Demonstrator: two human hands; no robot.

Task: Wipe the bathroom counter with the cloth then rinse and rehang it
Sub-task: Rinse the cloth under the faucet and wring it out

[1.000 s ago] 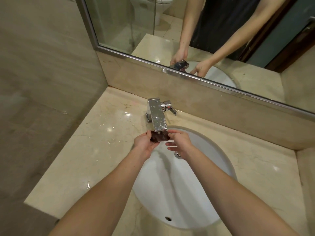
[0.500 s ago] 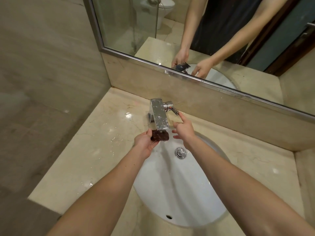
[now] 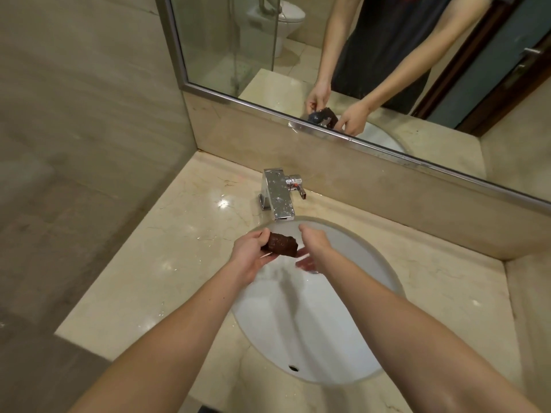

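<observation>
Cloth (image 3: 282, 244), dark brown and wadded into a small wet lump, sits at the centre of the frame, just below the spout of the faucet (image 3: 278, 198) and above the far part of the white sink (image 3: 351, 338). The left hand (image 3: 252, 255) holds it, fingers and thumb curled around its left end. The right hand (image 3: 313, 248) lies just right of the cloth, palm turned down; its fingers are blurred, and whether they touch the cloth or are spread cannot be told. Both forearms enter from the lower edge of the frame and meet over the basin.

The faucet is a square chrome block at the upper centre, its lever (image 3: 298, 186) pointing to the right. The counter (image 3: 167, 248) is pale marble and glossy, with bright spots of reflected light left of the faucet. A mirror (image 3: 238, 49) fills the upper right of the frame; it reflects both hands with the dark cloth between them, and a toilet (image 3: 283, 19) behind a glass panel.
</observation>
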